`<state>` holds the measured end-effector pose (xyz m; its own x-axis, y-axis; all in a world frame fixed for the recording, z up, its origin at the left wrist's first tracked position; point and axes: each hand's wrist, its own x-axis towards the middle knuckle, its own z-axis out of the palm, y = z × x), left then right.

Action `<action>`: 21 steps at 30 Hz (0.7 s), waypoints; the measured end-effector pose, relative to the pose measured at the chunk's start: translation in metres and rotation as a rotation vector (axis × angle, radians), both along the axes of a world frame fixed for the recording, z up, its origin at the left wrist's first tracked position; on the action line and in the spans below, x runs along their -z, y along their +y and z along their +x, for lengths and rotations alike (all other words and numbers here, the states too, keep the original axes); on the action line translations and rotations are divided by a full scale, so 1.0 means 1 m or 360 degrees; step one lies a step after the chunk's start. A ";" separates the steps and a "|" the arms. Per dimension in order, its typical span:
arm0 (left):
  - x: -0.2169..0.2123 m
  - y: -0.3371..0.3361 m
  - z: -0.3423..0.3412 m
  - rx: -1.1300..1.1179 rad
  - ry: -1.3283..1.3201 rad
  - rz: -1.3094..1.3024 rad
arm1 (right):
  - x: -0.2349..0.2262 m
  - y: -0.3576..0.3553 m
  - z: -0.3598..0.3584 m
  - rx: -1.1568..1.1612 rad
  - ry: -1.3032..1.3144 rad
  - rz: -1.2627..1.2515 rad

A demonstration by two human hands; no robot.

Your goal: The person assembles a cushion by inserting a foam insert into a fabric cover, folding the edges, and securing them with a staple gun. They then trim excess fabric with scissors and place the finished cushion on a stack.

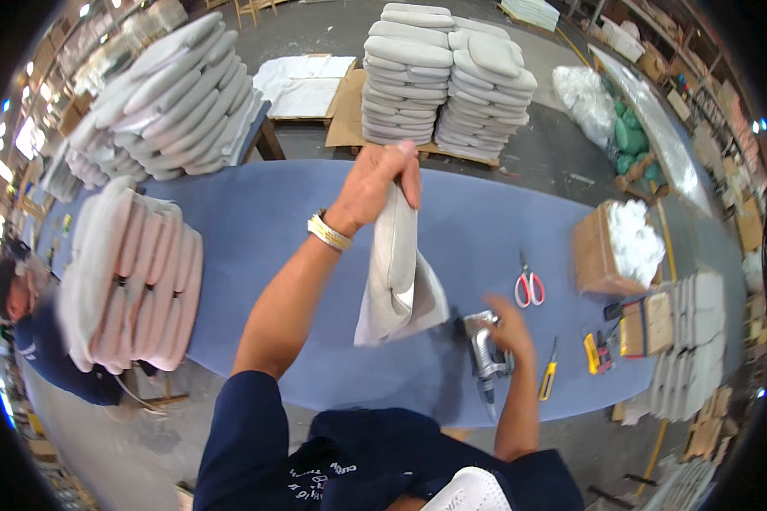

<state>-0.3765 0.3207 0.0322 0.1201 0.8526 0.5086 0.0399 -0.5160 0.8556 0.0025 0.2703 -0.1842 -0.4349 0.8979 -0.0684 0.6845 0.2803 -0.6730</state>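
My left hand [379, 181] is raised over the blue table [273, 221] and grips the top of a grey fabric cushion cover [399, 277], which hangs down with its lower end near the table top. A gold bracelet sits on that wrist. My right hand [510, 328] holds a silver pneumatic staple gun [486, 353] just to the right of the cover's lower edge, its nozzle pointing toward the fabric.
Red-handled scissors [528, 288], a yellow utility knife [549, 375] and a cardboard box of white filling [622, 247] lie to the right. Pinkish cushions [136, 281] are stacked at left, grey cushions [447, 77] beyond the table. A person in blue [34, 341] stands far left.
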 end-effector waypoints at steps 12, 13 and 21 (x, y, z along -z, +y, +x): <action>0.001 -0.153 0.063 -0.0765 0.0826 0.0075 | -0.174 0.047 -0.202 -0.0222 0.1703 0.0011; 0.005 -0.171 0.069 -0.0760 0.0730 -0.0069 | -0.174 0.042 -0.212 -0.0289 0.1620 -0.0220; -0.001 -0.242 0.063 -0.1163 0.0838 -0.0302 | -0.159 -0.005 -0.261 -0.0266 0.1501 0.0336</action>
<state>-0.3130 0.0784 0.0329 -0.3050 0.8713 0.3846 0.7089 -0.0620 0.7026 -0.2584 0.2657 -0.0248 -0.3511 0.7737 0.5273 -0.1677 0.5021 -0.8484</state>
